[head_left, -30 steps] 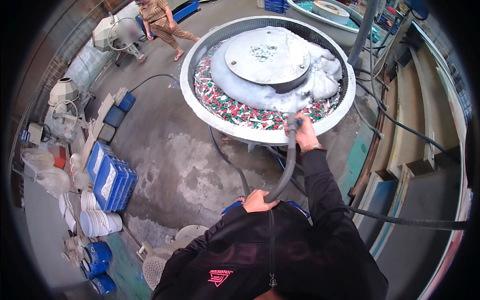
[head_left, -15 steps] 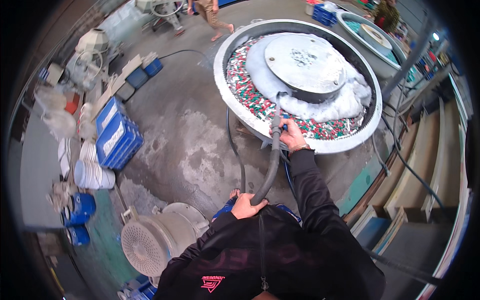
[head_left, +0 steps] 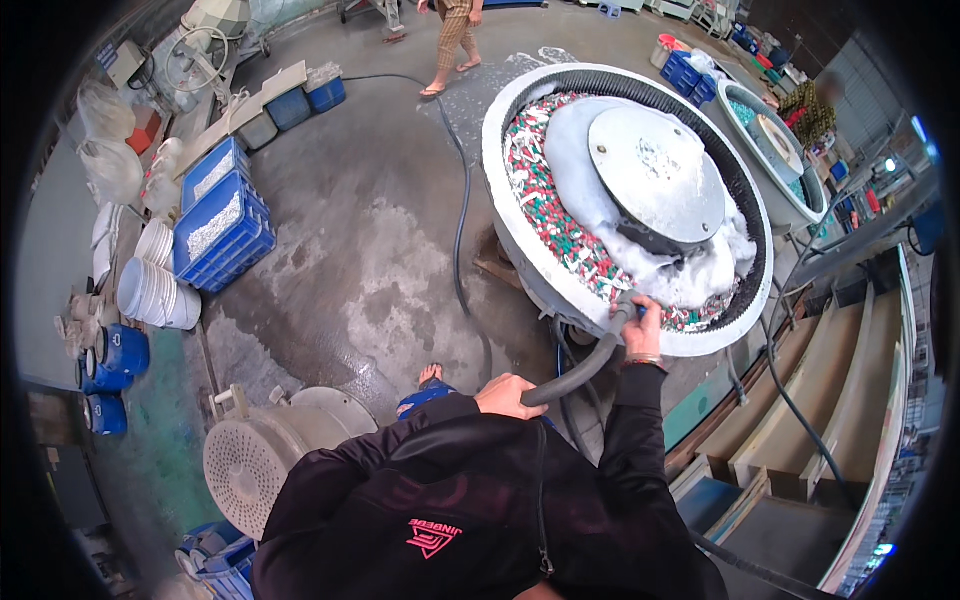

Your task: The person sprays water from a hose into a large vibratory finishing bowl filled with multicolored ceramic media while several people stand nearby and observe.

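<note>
My right hand point(head_left: 645, 330) is closed around the nozzle end of a thick grey hose, with a bit of blue showing beside the fingers. Near my waist my left hand point(head_left: 507, 395) grips the same hose point(head_left: 578, 374) lower down. The nozzle point(head_left: 627, 302) points over the near rim of a big round tub point(head_left: 520, 228). Inside lie many small red, green and white pieces point(head_left: 560, 230), partly covered by white foam point(head_left: 572, 165). A pale round lid point(head_left: 655, 175) caps the tub's raised centre. Whether water leaves the nozzle is not clear.
Blue crates of white pieces point(head_left: 235, 245), stacked white buckets point(head_left: 150, 290) and blue drums point(head_left: 122, 350) stand left. A perforated-ended machine point(head_left: 250, 470) is by my left side. Wooden troughs point(head_left: 790, 410) lie right. A dark hose point(head_left: 462, 240) crosses the floor. A person point(head_left: 455, 45) walks behind.
The view has turned, so the tub sits further right. My right hand and the nozzle have shifted right along the tub's near rim. The person behind has moved; both my hands keep their hold.
</note>
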`<state>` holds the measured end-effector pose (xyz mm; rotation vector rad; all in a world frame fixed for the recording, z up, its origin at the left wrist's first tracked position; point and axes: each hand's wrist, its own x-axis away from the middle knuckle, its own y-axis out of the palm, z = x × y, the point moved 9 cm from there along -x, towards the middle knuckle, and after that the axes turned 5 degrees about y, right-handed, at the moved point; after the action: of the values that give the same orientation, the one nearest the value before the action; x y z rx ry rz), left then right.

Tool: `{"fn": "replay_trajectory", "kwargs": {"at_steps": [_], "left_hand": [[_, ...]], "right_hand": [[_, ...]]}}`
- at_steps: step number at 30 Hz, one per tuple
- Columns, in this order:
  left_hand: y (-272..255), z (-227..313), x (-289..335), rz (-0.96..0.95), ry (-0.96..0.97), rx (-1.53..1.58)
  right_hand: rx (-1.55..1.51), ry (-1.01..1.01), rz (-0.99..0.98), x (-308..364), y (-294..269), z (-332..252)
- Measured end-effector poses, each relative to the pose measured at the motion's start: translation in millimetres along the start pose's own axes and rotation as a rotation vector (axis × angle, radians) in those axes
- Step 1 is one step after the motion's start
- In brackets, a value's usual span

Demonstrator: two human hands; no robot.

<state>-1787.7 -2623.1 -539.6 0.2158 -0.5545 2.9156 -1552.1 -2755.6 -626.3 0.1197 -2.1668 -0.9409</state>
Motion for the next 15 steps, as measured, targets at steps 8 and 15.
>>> {"fn": "replay_trajectory", "kwargs": {"at_steps": [8,15], "left_hand": [[-92,-33,30,0.088,0.066,0.213],[-135,-50,40,0.116,0.035,0.175]], "right_hand": [[0.372,0.013,-0.187,-39,181,72],[0.317,-0.002,-0.067,-52,171,97]]}}
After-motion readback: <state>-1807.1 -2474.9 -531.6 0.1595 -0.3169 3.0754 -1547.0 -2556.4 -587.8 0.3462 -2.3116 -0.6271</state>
